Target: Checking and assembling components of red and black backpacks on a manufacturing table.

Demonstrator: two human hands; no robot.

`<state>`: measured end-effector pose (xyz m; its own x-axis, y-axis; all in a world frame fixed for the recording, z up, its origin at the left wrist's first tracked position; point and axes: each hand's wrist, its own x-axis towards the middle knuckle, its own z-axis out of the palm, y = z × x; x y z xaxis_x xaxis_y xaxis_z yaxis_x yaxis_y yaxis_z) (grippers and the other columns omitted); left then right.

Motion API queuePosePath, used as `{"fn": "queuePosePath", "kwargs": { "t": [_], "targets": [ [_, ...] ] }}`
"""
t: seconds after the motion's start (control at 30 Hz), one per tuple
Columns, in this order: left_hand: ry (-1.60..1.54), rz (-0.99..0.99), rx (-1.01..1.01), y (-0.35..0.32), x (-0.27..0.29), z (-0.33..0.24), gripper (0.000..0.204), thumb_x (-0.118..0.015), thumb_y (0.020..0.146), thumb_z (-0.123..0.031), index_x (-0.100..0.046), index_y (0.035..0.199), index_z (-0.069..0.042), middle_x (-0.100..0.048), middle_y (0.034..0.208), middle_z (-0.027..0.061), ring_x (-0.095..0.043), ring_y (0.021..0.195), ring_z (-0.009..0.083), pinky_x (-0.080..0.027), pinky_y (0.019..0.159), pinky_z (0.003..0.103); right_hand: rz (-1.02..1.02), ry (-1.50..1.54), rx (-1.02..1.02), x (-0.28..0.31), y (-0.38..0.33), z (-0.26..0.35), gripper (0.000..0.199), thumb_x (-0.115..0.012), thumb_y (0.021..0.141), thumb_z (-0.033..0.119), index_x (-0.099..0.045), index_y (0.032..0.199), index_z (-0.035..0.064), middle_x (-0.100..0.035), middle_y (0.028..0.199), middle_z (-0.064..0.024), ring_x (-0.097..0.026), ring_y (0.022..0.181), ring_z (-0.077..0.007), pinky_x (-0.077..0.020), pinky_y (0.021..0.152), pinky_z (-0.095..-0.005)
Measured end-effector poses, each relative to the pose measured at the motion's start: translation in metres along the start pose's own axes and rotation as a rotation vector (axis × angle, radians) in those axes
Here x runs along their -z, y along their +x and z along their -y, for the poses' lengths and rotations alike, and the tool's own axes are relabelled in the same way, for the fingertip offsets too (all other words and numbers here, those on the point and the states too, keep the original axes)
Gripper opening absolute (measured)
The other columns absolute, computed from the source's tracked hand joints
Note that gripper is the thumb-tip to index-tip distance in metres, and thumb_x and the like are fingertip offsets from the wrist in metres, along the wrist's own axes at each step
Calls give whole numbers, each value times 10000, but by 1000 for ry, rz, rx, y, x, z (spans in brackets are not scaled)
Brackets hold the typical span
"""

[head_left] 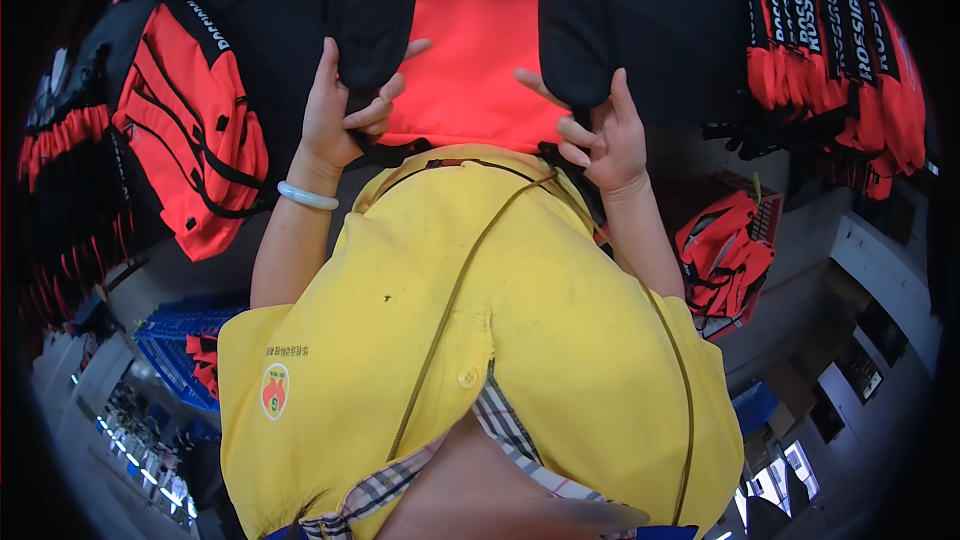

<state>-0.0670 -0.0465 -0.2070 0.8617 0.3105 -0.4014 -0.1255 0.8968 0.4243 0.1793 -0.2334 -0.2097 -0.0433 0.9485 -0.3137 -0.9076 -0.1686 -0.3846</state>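
In front of me lies a red panel [478, 35] with a wide black padded strap down each side, apparently part of a backpack. My left hand [345, 105] is at the rounded lower end of the left strap [378, 30]. Its thumb points up along the outer edge, and a finger reaches out past the inner edge from behind. Likewise, my right hand [603, 135] is at the end of the right strap [575, 40], thumb raised outside it, one finger extending behind it toward the red panel. Fingers of both hands are spread, with no firm grip visible.
A red and black backpack [190, 130] lies at left, beside a row of similar bags [70, 190]. Many red and black pieces are stacked at far right [830, 60]. Below them, a red crate [765, 220] holds red bags. A blue crate [180, 340] stands lower left.
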Motion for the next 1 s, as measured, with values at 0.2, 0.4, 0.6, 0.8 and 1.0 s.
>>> {"fn": "queuePosePath", "kwargs": {
  "t": [0.2, 0.4, 0.6, 0.8, 1.0],
  "targets": [
    [-51, 100, 53, -1, 5, 7, 993, -241, 877, -789, -258, 1478, 1, -452, 659, -22, -243, 382, 14, -192, 400, 176, 77, 107, -6, -8, 4, -4, 716, -244, 996, 586, -377, 1426, 29, -243, 1524, -278, -253, 475, -48, -364, 440, -199],
    [-91, 201, 53, -2, -7, 6, 994, -247, 883, -778, -178, 1498, 0, -364, 537, -42, -257, 379, 21, -201, 395, 163, 40, 58, 26, 0, -2, -4, 666, -245, 1017, 529, -390, 1430, 27, -173, 1547, -275, -228, 436, -54, -300, 391, -192],
    [-79, 241, 53, -6, -8, 9, 1024, -222, 862, -809, -222, 1490, 1, -373, 541, -42, -254, 383, 8, -190, 389, 163, -13, 18, 35, 1, -1, -5, 676, -260, 1015, 529, -376, 1432, 9, -215, 1534, -275, -211, 422, -49, -275, 375, -179],
    [-49, 254, 51, -8, -13, 11, 1028, -215, 858, -816, -230, 1490, -5, -357, 520, -45, -244, 374, 7, -185, 387, 166, 12, 25, 32, 4, -2, -6, 680, -245, 1012, 540, -418, 1407, 13, -234, 1522, -289, -208, 426, -56, -286, 386, -191],
    [-103, 288, 54, -10, -13, 11, 1029, -221, 859, -813, -223, 1492, -1, -348, 501, -49, -244, 368, 10, -184, 391, 163, -27, 11, 32, 6, -6, -7, 686, -251, 1011, 541, -399, 1421, 11, -220, 1532, -277, -223, 421, -54, -288, 385, -188]
  ]
}}
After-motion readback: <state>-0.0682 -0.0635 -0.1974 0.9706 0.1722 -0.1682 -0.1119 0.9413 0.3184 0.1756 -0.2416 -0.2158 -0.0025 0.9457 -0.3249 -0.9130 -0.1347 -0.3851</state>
